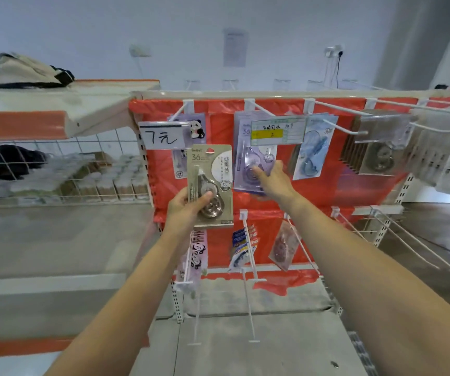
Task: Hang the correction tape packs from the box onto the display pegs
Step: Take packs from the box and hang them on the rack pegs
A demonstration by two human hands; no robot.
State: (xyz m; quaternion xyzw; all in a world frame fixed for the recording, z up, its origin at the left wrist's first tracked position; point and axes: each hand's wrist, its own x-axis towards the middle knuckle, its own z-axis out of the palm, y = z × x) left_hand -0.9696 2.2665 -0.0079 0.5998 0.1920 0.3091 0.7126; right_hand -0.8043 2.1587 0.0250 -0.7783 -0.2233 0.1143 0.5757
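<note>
My left hand (184,208) grips a grey-green correction tape pack (211,185) marked 36, holding it upright in front of the red display panel (324,191). My right hand (271,180) reaches to the purple packs (248,169) hanging on the second upper peg (263,109); its thumb lies on the front pack and its fingers go under the stack's lower edge. Panda packs (198,128) hang on the first upper peg, behind a price tag (163,137) reading 7. No box is in view.
Blue packs (313,147) and brown packs (375,147) hang on pegs to the right. Lower pegs (249,248) carry a few packs; long white hooks (413,240) stick out at lower right. A wire basket (64,172) with goods stands at left, a bag (26,71) on top.
</note>
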